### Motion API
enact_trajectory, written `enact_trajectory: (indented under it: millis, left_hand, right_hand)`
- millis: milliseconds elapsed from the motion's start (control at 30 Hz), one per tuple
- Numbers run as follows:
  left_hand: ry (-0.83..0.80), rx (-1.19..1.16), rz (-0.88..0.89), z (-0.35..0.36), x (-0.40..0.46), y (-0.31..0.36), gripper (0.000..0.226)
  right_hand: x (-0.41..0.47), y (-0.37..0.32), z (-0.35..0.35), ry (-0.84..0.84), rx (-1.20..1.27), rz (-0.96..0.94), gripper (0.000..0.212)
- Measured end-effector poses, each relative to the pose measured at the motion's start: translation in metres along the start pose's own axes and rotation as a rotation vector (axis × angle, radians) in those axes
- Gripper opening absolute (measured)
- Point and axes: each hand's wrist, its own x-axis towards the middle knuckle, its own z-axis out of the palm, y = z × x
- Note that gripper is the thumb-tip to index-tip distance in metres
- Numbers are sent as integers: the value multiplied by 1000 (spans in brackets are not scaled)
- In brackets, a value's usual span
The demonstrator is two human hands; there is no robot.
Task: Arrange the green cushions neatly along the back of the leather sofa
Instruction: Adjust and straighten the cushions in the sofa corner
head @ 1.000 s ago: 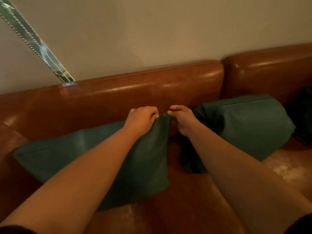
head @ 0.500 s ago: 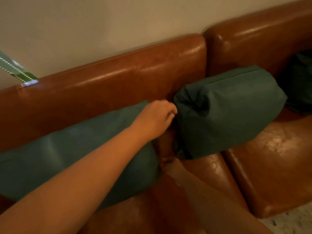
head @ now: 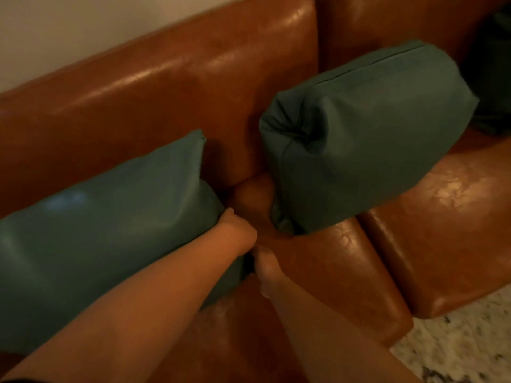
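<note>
A green cushion (head: 110,230) leans on the left part of the brown leather sofa back (head: 166,87). My left hand (head: 237,230) grips its right edge low down, fingers curled into the fabric. My right hand (head: 264,268) is just below, on the cushion's lower right corner with its fingers tucked under it. A second green cushion (head: 365,134) stands slightly tilted against the sofa back to the right, apart from both hands. A bare strip of seat lies between the two cushions.
A third dark cushion (head: 492,78) sits in shadow at the far right. The seat (head: 345,272) is split by a seam into two sections. Speckled light floor (head: 456,341) shows at the lower right. A pale wall (head: 83,31) rises behind the sofa.
My left hand has dropped from the left cushion's top corner to its lower right edge, beside my right hand. The cushion now stands more upright. The view has shifted right and down.
</note>
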Motion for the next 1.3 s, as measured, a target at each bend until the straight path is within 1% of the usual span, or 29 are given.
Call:
enact_trajectory:
  millis: [67,133,233,300,333,367,400,433,467,567,667,733,767,833,900,967,1067,1200,1267,1300]
  left_hand:
    - [57,27,44,5,-9,-4,24]
    - [147,62,133,9,-26,-7,22]
    - [373,135,270,22,-52,-17,13]
    - [563,162,329,33,-68,-26,4]
    - [637,142,342,38,-75,-31,9]
    - [710,119,344,43,-82,-34,9]
    - [760,102,340,49,-86,-34,9]
    - [799,90,334,54,-92,-35,14]
    - [832,78,344,57,-93,-35,18]
    - [923,13,376,61,-100,-40,17]
    - [977,-15,403,65,-108,-46,14]
    - [1012,-50,405,67,-117,-50,13]
    - [1034,-72,402,68,-121,-53,14]
    - [1044,-101,401,66,-130,-59,16]
    - [1049,-87,413,69,-133,-61,17]
    - [1066,-64,398,72,-132,-61,18]
    - [1098,-67,376,78,-128,-59,18]
    - [1081,-55,379,79,-125,-56,17]
    - [1078,-63,384,79,-125,-57,18]
    - [1077,-69,386,79,-125,-57,18]
  right_hand:
    - [-14,4,-1,13,108,-4,32]
    - [-32,11,-4,9,211,-13,29]
    - [-65,13,-11,-53,289,-78,20]
    - [-75,10,-15,-105,321,-71,24]
    - [-76,10,-16,-132,253,-89,27]
    - [-77,6,-16,-170,189,-110,27]
    - [-77,2,-17,-214,91,-121,20]
    - [-79,-4,-16,-260,2,-134,14]
    - [-78,-8,-15,-294,-96,-156,11]
    - [-70,-16,-7,-329,-398,-269,15]
    - [-66,-12,2,-283,-545,-408,13]
    - [-60,0,3,-290,-579,-476,20]
    - [-69,-5,3,-288,-581,-500,24]
    - [-81,-17,4,-312,-639,-497,29]
    - [-85,-23,8,-302,-806,-496,29]
    - [-87,-28,13,-283,-917,-497,30]
    - [-87,-32,15,-273,-1013,-562,25]
    - [-84,-30,14,-290,-1159,-631,18]
    - [-84,-32,14,-316,-1155,-606,16]
    - [-86,-35,12,-329,-1109,-575,14]
